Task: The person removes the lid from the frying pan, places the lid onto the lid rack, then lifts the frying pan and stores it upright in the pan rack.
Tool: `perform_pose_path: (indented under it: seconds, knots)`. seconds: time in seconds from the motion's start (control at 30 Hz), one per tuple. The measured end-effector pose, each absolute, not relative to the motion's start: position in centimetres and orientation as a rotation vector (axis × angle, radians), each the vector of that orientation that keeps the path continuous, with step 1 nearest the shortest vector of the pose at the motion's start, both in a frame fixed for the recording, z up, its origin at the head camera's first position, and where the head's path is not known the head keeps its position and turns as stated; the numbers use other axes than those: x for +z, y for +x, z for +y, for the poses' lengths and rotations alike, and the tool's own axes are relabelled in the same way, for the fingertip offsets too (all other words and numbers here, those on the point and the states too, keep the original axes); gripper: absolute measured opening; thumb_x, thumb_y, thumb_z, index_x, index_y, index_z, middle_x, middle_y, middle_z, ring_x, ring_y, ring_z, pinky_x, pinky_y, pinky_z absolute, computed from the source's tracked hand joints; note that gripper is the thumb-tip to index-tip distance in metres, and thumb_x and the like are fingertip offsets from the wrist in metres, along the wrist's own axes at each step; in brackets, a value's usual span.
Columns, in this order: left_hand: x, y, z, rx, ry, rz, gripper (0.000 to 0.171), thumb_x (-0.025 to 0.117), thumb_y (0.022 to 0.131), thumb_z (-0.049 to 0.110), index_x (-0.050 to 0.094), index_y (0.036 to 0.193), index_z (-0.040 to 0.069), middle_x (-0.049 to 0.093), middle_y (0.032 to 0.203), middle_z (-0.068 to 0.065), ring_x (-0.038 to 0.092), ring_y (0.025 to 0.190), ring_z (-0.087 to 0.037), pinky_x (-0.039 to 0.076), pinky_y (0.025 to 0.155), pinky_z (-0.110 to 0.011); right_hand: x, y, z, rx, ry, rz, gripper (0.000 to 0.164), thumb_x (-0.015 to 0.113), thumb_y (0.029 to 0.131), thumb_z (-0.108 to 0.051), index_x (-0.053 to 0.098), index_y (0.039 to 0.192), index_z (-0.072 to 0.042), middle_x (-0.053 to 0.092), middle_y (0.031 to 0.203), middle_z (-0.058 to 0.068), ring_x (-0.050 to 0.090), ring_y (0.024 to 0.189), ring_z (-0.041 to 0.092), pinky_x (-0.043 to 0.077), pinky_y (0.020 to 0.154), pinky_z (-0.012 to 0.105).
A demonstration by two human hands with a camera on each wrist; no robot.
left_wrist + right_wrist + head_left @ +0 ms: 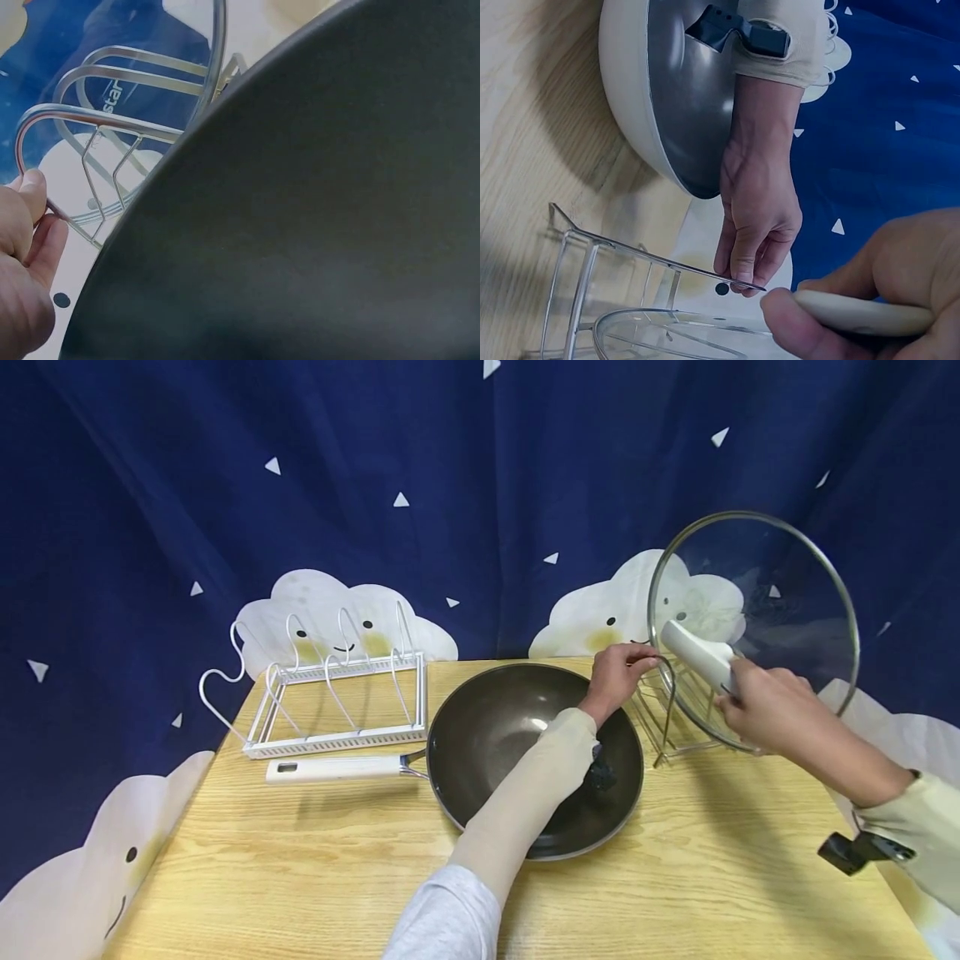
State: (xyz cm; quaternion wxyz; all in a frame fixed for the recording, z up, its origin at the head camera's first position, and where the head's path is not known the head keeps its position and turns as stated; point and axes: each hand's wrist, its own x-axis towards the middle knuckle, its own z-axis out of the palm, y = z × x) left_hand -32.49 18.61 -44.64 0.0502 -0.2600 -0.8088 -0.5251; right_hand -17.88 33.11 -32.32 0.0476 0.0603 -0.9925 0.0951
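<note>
My left hand (617,678) reaches across the wok and pinches the top of a wire rack's hoop. In the left wrist view, thumb and fingers close on the bent metal of that wire rack (101,116). My right hand (780,714) grips the white handle (697,653) of a large round glass lid (795,602) with a metal rim. The lid stands nearly upright, its lower edge among the rack's wires. The dark wok (487,735) sits on the table under my left forearm, which hides part of its inside.
A white rack (337,745) with several looped dividers stands at the left, behind the wok's white handle (337,768). The wooden table (315,877) ends against a dark blue curtain (480,510) printed with clouds and triangles.
</note>
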Motion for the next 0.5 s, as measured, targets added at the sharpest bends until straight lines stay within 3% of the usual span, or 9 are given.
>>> perform_pose_path:
  seconds: [0.5]
  knots:
    - [-44.74,-32.00,18.70,-1.604,-0.745,-2.442,0.018,0.070,0.097,0.022,0.080,0.110,0.013,0.078,0.105,0.001,0.066,0.090,0.001,0.043,0.074,-0.006,-32.90,-18.77,32.43,0.278,0.223,-3.014,0.024,0.066,0.089,-0.013,0.053,0.091,0.008,0.060,0.073,0.021,0.057,0.059,0.035,0.042,0.050,0.049]
